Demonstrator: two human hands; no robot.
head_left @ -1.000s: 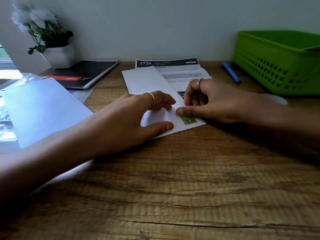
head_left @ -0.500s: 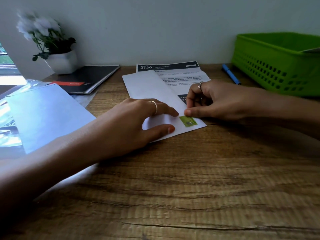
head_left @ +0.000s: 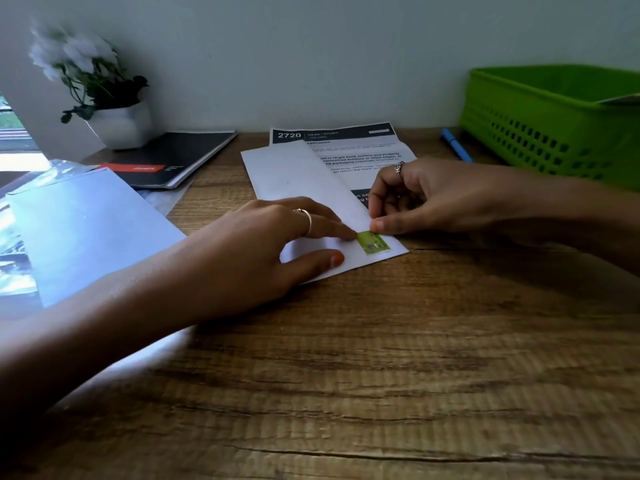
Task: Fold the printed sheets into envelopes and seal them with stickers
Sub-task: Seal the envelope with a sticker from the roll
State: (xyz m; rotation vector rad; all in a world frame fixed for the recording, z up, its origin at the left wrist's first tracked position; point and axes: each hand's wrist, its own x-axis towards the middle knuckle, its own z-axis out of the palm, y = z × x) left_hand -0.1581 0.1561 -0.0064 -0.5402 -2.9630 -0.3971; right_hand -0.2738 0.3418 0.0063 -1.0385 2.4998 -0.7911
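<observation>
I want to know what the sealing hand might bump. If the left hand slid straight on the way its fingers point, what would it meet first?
Most likely the right hand's thumb tip, right past the green sticker that the left hand already touches.

We cannot read the small print on the printed sheet (head_left: 360, 157); only "2720" in its dark header is legible, and the dark band just beyond the right hand's (head_left: 426, 199) curled fingers (head_left: 379, 199) is partly covered by them. The left hand (head_left: 256, 251) hides the near left part of the folded flap. The green sticker (head_left: 373, 242) between the two fingertips bears a picture too small to make out. Well beyond the left fingers, the white flowers (head_left: 69, 53) are blurred. The green basket (head_left: 554, 123), far right of the right fingers, is cut off by the edge, as are both forearms.
</observation>
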